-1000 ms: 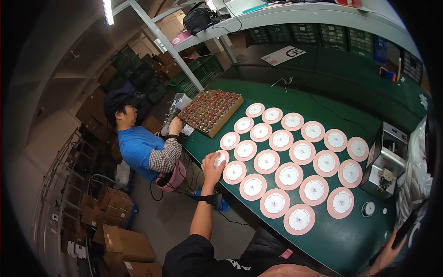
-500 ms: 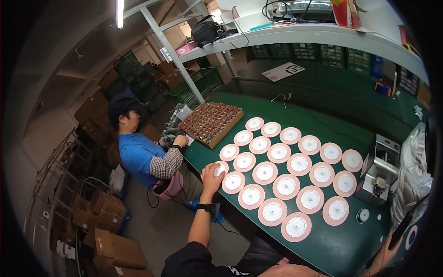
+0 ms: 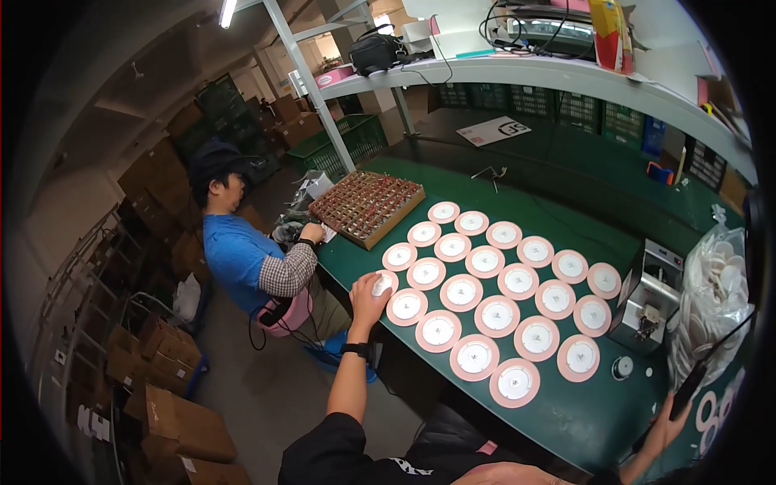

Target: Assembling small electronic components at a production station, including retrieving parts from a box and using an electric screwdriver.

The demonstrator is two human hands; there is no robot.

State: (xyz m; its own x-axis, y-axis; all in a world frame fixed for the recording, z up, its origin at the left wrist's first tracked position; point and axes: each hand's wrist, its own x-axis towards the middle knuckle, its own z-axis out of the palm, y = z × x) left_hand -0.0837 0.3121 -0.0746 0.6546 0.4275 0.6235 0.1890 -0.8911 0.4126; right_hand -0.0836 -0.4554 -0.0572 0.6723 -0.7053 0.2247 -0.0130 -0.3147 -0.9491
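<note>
Several flat round discs (image 3: 497, 315), each with a pink rim and a white centre, lie in rows on the green table. At the left end of the rows, my left hand (image 3: 369, 297) curls its fingers over the edge of one pink-rimmed disc (image 3: 385, 283), hiding part of it. Low on the right, my right hand (image 3: 668, 426) is closed round a black-handled tool (image 3: 689, 390) with a thin dark length running up from it. What kind of tool it is does not show clearly. Close by are a small round metal part (image 3: 622, 368) and small white pieces.
A metal device (image 3: 649, 299) stands right of the discs, beside a clear bag of white parts (image 3: 711, 303). White rings (image 3: 706, 424) lie at the right edge. A partitioned tray (image 3: 368, 206) sits far left, near a co-worker in blue (image 3: 234, 255). A shelf (image 3: 517, 71) crosses behind.
The view has shifted slightly. My right hand and the black-handled tool have come further into view. My left hand stays at the same disc.
</note>
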